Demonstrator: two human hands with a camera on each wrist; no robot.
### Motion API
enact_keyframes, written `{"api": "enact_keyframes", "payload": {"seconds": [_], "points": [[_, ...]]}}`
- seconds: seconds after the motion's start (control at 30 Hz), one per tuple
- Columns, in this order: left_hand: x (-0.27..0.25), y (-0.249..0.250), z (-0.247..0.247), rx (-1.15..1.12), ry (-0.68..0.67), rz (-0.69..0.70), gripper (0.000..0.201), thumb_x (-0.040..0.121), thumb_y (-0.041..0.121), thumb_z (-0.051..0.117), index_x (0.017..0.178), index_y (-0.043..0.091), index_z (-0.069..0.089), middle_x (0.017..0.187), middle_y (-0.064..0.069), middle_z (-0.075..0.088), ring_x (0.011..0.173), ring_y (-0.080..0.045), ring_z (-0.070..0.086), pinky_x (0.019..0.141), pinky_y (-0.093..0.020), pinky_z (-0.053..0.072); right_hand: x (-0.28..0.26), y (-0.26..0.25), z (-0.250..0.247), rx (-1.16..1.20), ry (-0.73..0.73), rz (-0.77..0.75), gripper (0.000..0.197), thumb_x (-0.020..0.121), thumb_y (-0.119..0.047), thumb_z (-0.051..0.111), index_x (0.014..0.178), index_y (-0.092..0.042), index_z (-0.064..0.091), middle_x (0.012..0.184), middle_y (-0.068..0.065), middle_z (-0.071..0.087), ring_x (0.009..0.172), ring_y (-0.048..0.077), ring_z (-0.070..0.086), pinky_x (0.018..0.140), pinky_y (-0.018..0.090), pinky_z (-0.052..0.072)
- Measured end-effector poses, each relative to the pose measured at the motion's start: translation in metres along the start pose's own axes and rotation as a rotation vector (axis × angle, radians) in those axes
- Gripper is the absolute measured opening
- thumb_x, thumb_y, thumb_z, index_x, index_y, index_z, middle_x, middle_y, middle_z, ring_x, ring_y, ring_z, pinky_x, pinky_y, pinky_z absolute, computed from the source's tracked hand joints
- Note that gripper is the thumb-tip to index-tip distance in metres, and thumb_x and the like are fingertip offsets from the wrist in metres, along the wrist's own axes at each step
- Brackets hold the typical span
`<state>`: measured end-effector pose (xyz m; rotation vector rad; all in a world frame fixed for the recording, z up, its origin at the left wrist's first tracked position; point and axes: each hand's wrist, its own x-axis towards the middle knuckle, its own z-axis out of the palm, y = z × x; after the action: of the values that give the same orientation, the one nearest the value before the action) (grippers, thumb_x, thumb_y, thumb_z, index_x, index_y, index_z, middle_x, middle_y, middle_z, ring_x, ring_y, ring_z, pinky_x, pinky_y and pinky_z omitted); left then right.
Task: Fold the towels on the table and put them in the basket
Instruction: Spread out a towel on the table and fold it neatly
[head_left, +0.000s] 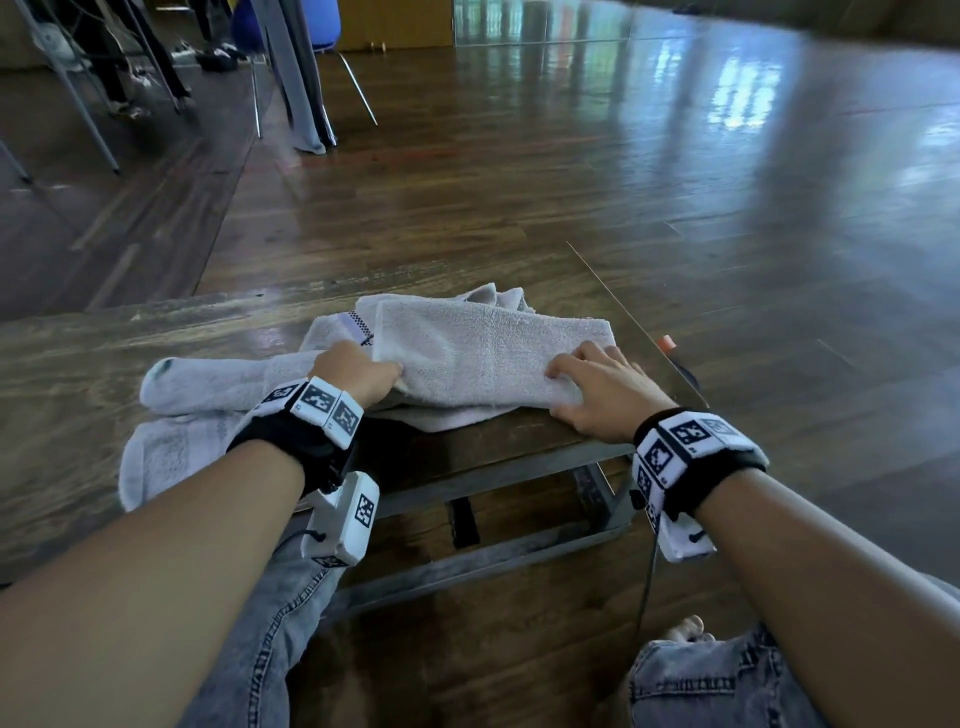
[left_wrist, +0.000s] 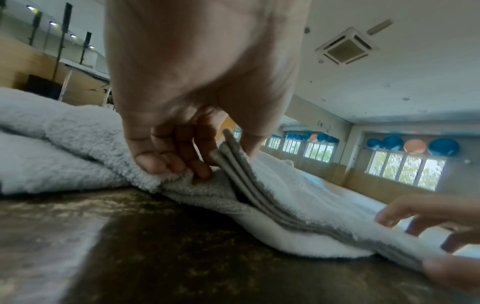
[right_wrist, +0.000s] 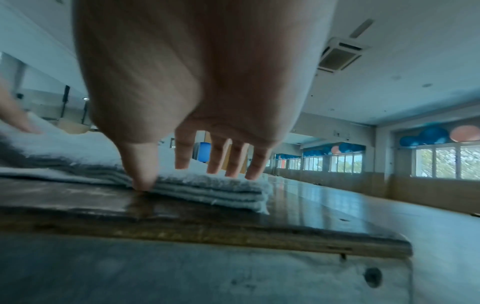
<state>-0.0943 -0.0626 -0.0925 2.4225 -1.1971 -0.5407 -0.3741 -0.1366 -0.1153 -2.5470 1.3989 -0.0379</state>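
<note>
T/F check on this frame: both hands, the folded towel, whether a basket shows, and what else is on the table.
1. The left hand pinches the folded towel at its left end. True.
2. The right hand is lifted off the towel. False: its straight fingers rest on it.
3. A basket sits on the table. False: none is in view.
4. Other towels lie to the left. True.

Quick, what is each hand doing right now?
Left hand: pinches the folded towel's edge.
Right hand: open, fingers spread on the towel.
</note>
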Motion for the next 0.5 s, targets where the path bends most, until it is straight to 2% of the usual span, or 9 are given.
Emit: {"api": "enact_keyframes", "payload": {"seconds": [0.1,0.17,0.2,0.27,0.3,0.33,0.4,0.47,0.5], "points": [[-0.003,-0.004,-0.005,-0.139,0.029,0.006,0.031,0.085,0.037,0.063,0.084,0.006,0.057,0.080,-0.006,0.056,0.067,-0.019,0.052,0.056,-0.030,0.037,0.001,-0.008,-0.007,-0.065,0.040,-0.003,0.027,0.092,-0.031,0.059,0.119,-0.036,0.057,0.127,-0.002,0.051,0.122,0.024,0.048,0.105,0.044,0.035],[-0.006,-0.012,-0.007,-0.215,0.009,-0.007,0.032,0.084,0.036,0.061,0.092,0.005,0.059,0.090,-0.007,0.061,0.078,-0.025,0.059,0.064,-0.030,0.041,0.000,-0.009,-0.014,-0.061,0.005,0.006,0.023,0.090,-0.029,0.056,0.111,-0.038,0.062,0.124,-0.004,0.056,0.117,0.023,0.054,0.102,0.042,0.036],[-0.008,-0.016,-0.008,-0.233,-0.041,-0.029,0.034,0.085,0.035,0.062,0.097,0.003,0.062,0.091,-0.009,0.065,0.078,-0.026,0.062,0.064,-0.029,0.044,-0.001,-0.009,-0.018,-0.050,-0.028,0.013,0.020,0.089,-0.031,0.056,0.106,-0.039,0.063,0.122,-0.006,0.057,0.114,0.022,0.056,0.100,0.041,0.038],[-0.016,-0.022,-0.010,-0.194,-0.178,-0.102,0.033,0.085,0.035,0.065,0.096,0.004,0.062,0.075,-0.010,0.068,0.058,-0.023,0.062,0.050,-0.025,0.044,-0.004,-0.007,-0.022,-0.049,-0.099,0.031,0.008,0.087,-0.042,0.058,0.094,-0.042,0.063,0.114,-0.012,0.053,0.112,0.019,0.056,0.093,0.038,0.040],[-0.020,-0.024,-0.011,-0.126,-0.199,-0.118,0.033,0.084,0.037,0.065,0.092,0.006,0.060,0.070,-0.010,0.066,0.053,-0.022,0.060,0.047,-0.024,0.043,-0.006,-0.006,-0.023,-0.057,-0.126,0.039,0.011,0.086,-0.050,0.059,0.088,-0.040,0.063,0.112,-0.014,0.050,0.110,0.017,0.054,0.089,0.037,0.040],[-0.022,-0.026,-0.010,-0.039,-0.151,-0.097,0.033,0.084,0.038,0.064,0.089,0.006,0.059,0.073,-0.009,0.066,0.056,-0.023,0.059,0.048,-0.025,0.043,-0.007,-0.005,-0.023,-0.058,-0.138,0.049,0.022,0.084,-0.059,0.058,0.084,-0.038,0.065,0.111,-0.015,0.050,0.105,0.014,0.053,0.086,0.036,0.039],[-0.025,-0.026,-0.004,0.113,0.120,0.035,0.029,0.083,0.035,0.060,0.093,0.008,0.056,0.089,-0.009,0.062,0.074,-0.026,0.060,0.058,-0.033,0.047,-0.010,-0.004,-0.022,-0.037,-0.082,0.070,0.046,0.081,-0.075,0.049,0.073,-0.035,0.070,0.099,-0.017,0.059,0.086,0.009,0.056,0.079,0.034,0.039],[-0.030,-0.019,0.004,0.123,0.353,0.238,0.030,0.085,0.029,0.058,0.106,0.010,0.049,0.103,-0.009,0.053,0.090,-0.026,0.055,0.066,-0.039,0.049,-0.011,-0.009,-0.021,-0.004,0.029,0.067,0.063,0.081,-0.081,0.041,0.065,-0.029,0.072,0.076,-0.016,0.063,0.065,0.006,0.055,0.072,0.032,0.039],[-0.031,-0.014,0.010,0.108,0.392,0.364,0.028,0.087,0.026,0.057,0.108,0.011,0.047,0.106,-0.008,0.049,0.094,-0.025,0.052,0.070,-0.039,0.049,-0.009,-0.013,-0.019,0.004,0.086,0.057,0.062,0.083,-0.079,0.040,0.067,-0.028,0.072,0.077,-0.015,0.064,0.067,0.007,0.056,0.073,0.032,0.040]]}}
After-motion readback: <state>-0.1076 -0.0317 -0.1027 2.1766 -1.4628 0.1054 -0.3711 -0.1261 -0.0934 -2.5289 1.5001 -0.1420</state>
